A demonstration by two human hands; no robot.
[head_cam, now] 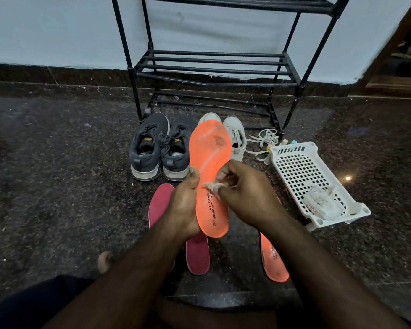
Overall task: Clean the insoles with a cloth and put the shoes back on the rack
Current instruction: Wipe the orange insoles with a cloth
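1. Three tiers of black bars make up the rack (pixel 214 67), the largest thing before us; it stands against the wall with no shoes on the shelves we can see, and its top is cut off by the frame.
2. Beside it on the floor lies a white basket (pixel 301 172), tipped toward us, with a pale packet (pixel 323 205) inside whose contents we cannot make out.
3. Two pairs wait in front of the rack: the grey shoes (pixel 157 148) in full view, the white shoes (pixel 235 136) partly hidden behind what we hold, their loose laces (pixel 266 138) trailing on the floor.
4. We hold the orange insole (pixel 210 167) upright between us and the shoes. Our left hand (pixel 183 205) grips it along the heel edge, thumb on the printed face. We judge it light, thin and floppy, so a hold low at the heel with support behind the arch should keep it from folding while we rub.
5. Our right hand (pixel 247 193) pinches a small whitish cloth (pixel 214 186) against the insole's middle; most of it is buried in the fingers.
6. On the floor under our arms lie two maroon insoles (pixel 197 255) and a second orange insole (pixel 273 262), each partly covered.
7. Marks near the held insole's toe are too blurred for us to tell dirt from wear.
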